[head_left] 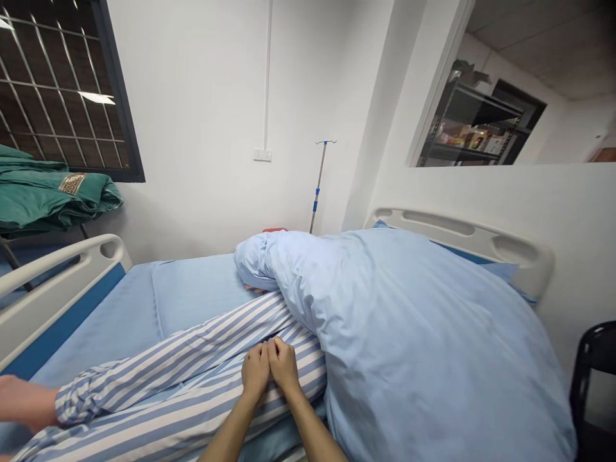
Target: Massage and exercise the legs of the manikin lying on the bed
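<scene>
My left hand and my right hand rest side by side on the upper leg of blue-and-white striped trousers. Both are closed, with their thumbs close together. The curled fingertips are hidden, so whether they pinch the cloth cannot be made out. The trousers are on a figure lying on the bed; whether it is a person or a manikin I cannot tell. A bare foot shows at the left. Just right of my hands, a light blue quilt is bunched over the upper body and hides it.
The bed has a blue sheet, a footboard at left and a headboard at right. Behind it stands an IV pole. A black chair is at far right, green fabric at far left.
</scene>
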{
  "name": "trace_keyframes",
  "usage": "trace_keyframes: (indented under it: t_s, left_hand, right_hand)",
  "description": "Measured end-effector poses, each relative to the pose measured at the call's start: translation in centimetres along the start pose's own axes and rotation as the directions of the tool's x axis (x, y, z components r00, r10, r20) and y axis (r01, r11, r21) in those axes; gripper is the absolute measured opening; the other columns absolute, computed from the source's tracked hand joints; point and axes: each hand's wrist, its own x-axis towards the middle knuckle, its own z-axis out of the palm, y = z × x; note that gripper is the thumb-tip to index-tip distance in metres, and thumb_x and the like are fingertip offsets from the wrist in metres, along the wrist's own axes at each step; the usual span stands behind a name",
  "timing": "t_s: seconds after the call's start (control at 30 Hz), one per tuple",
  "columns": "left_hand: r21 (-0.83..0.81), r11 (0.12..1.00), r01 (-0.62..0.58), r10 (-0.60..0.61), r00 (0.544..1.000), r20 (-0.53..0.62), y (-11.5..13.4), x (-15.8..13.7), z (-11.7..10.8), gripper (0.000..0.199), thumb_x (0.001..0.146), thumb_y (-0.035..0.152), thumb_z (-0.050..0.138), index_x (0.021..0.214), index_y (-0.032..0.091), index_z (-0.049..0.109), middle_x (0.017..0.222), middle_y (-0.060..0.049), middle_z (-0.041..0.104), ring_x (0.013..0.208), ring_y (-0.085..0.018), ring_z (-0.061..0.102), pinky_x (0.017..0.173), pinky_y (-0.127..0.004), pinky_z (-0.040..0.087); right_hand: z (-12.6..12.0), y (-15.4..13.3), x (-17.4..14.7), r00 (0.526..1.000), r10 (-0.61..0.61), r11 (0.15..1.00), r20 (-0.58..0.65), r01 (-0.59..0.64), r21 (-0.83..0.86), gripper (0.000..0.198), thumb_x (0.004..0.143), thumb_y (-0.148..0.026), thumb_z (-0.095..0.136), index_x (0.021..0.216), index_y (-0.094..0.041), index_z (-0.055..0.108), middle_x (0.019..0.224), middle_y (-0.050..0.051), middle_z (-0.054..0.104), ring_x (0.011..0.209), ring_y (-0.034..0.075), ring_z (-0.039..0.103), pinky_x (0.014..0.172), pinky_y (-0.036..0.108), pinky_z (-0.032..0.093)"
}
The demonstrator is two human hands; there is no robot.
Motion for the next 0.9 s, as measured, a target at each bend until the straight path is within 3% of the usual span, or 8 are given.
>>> trace_keyframes:
  t_s: [0.2, 0.33, 0.57, 0.73, 0.9]
  left_hand:
    - [-0.301, 0.953, -0.021, 0.023, 1.000, 0.003, 2.6, 1.0, 0.7, 0.038, 0.080, 0.037, 0.033, 0.050, 0.017, 0.046, 0.049, 0.000, 0.051, 0.052, -0.011, 0.044, 0.052, -0.022, 0.029]
    - [-0.443, 0.897, -0.002, -0.030, 0.997, -0.066, 2.5, 0.7, 2.3, 0.036, 0.080, 0.038, 0.034, 0.051, 0.018, 0.042, 0.047, 0.003, 0.045, 0.049, -0.010, 0.039, 0.050, -0.022, 0.029]
    - [-0.373, 0.926, -0.061, 0.022, 0.994, -0.107, 0.4, 0.1, 3.5, 0.037, 0.081, 0.042, 0.036, 0.053, 0.018, 0.040, 0.048, 0.004, 0.042, 0.050, -0.009, 0.037, 0.052, -0.022, 0.027]
    - [-0.349, 0.935, -0.060, 0.027, 0.995, -0.101, 0.2, 0.2, 3.5, 0.037, 0.082, 0.041, 0.034, 0.053, 0.019, 0.040, 0.048, 0.004, 0.043, 0.050, -0.009, 0.037, 0.052, -0.023, 0.026]
    - [-0.283, 0.955, -0.085, 0.056, 0.992, -0.109, 0.2, 0.2, 3.2, 0.035, 0.083, 0.038, 0.030, 0.057, 0.019, 0.043, 0.054, 0.001, 0.050, 0.054, -0.011, 0.042, 0.057, -0.024, 0.028]
  right_hand:
    - [-0.4, 0.5, 0.2, 0.994, 0.075, 0.982, -0.078, -0.060, 0.179, 0.038, 0.087, -0.039, 0.031, 0.063, -0.018, 0.050, 0.059, 0.003, 0.057, 0.055, 0.012, 0.046, 0.054, 0.022, 0.029]
    - [-0.5, 0.7, 0.2, 0.994, 0.081, 0.975, -0.077, -0.063, 0.212, 0.037, 0.087, -0.039, 0.032, 0.063, -0.018, 0.050, 0.059, 0.002, 0.056, 0.055, 0.012, 0.046, 0.054, 0.023, 0.031]
    - [-0.2, 1.1, 0.1, 0.993, 0.073, 0.985, -0.095, -0.057, 0.161, 0.033, 0.085, -0.034, 0.037, 0.055, -0.018, 0.040, 0.049, -0.004, 0.043, 0.048, 0.009, 0.036, 0.049, 0.022, 0.025]
    - [0.0, 1.1, 0.0, 0.994, 0.079, 0.990, -0.073, -0.070, 0.124, 0.033, 0.085, -0.033, 0.035, 0.055, -0.019, 0.038, 0.049, -0.003, 0.044, 0.048, 0.009, 0.036, 0.050, 0.022, 0.025]
    - [-1.0, 0.2, 0.7, 0.999, 0.038, 0.999, 0.038, -0.037, -0.029, 0.033, 0.085, -0.027, 0.031, 0.055, -0.018, 0.042, 0.052, 0.000, 0.051, 0.051, 0.010, 0.042, 0.051, 0.022, 0.025]
